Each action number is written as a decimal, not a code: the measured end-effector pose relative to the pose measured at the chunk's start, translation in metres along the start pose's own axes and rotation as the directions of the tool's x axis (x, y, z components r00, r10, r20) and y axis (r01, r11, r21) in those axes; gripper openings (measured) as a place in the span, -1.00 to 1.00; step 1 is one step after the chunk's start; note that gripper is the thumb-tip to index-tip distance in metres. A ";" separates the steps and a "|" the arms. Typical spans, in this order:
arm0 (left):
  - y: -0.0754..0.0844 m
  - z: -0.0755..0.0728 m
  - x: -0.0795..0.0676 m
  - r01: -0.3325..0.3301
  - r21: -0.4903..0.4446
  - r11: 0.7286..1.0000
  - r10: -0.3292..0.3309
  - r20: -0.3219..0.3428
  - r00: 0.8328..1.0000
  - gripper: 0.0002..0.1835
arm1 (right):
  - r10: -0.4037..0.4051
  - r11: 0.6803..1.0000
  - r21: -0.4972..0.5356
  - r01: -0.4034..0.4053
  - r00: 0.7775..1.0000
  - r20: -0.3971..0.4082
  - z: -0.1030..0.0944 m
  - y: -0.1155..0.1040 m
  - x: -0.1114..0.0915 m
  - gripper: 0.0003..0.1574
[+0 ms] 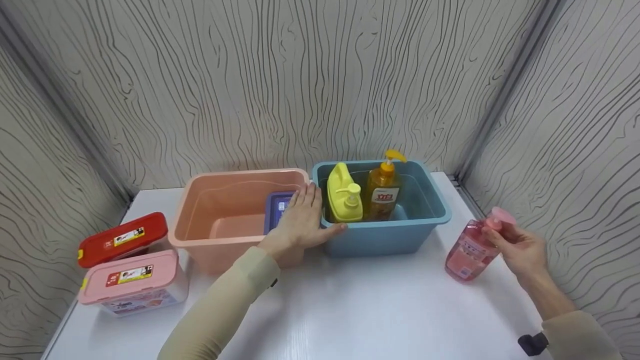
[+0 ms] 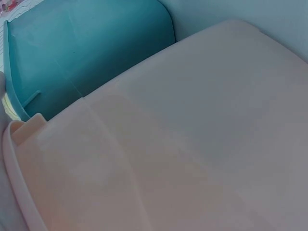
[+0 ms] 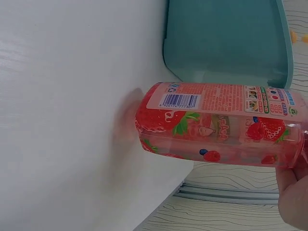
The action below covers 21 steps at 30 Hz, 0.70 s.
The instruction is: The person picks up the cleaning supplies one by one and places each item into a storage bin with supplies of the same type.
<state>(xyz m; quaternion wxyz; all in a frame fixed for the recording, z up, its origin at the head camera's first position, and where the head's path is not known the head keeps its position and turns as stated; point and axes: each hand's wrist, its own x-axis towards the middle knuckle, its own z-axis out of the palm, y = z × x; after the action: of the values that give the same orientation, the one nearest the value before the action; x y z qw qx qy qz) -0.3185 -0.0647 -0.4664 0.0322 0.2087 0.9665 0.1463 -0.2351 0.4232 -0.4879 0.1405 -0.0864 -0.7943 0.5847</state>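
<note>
My right hand (image 1: 524,250) grips a pink pump bottle (image 1: 470,252) by its neck, just under the pump head. The bottle leans, and in the right wrist view its label shows strawberries and a barcode. My left hand (image 1: 298,220) lies with straight fingers over the adjoining rims of a pink bin (image 1: 220,243) and a blue bin (image 1: 382,240), its thumb along the blue bin's front rim. Inside the blue bin stand a yellow jug with a pump (image 1: 345,200) and an amber pump bottle (image 1: 382,195). A purple-lidded box (image 1: 274,212), partly hidden by my left hand, sits in the pink bin.
Left of the pink bin, a red-lidded box (image 1: 125,240) lies behind a pink-lidded box (image 1: 132,282), both on the white table (image 1: 350,310). Patterned wall panels (image 1: 250,90) enclose the table at the back and both sides.
</note>
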 end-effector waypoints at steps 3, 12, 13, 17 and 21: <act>0.000 0.000 0.000 0.003 -0.009 1.000 -0.003 0.002 1.000 0.39 | -0.008 0.999 0.038 0.008 1.000 0.008 -0.002 -0.005 -0.001 -0.63; -0.001 0.002 0.002 0.001 0.006 1.000 -0.001 -0.004 1.000 0.39 | -0.020 0.996 0.087 0.019 1.000 0.010 -0.007 -0.016 -0.002 -0.65; -0.001 0.002 0.002 0.001 0.006 1.000 -0.001 -0.004 1.000 0.39 | -0.018 0.997 0.077 0.017 1.000 0.009 -0.008 -0.017 -0.002 -0.65; -0.001 0.002 0.002 0.002 -0.001 1.000 -0.002 -0.006 1.000 0.39 | -0.031 0.997 0.074 0.030 0.999 0.015 -0.010 -0.022 -0.003 -0.63; -0.001 0.001 0.002 -0.001 -0.006 1.000 0.001 -0.008 1.000 0.38 | -0.036 0.995 0.092 0.036 0.999 0.009 -0.011 -0.028 -0.003 -0.63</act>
<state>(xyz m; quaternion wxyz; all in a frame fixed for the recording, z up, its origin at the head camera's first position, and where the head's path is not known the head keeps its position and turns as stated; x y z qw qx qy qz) -0.3203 -0.0642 -0.4680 0.0289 0.2085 0.9660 0.1498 -0.2276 0.4238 -0.4591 0.1507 -0.0625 -0.7689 0.6182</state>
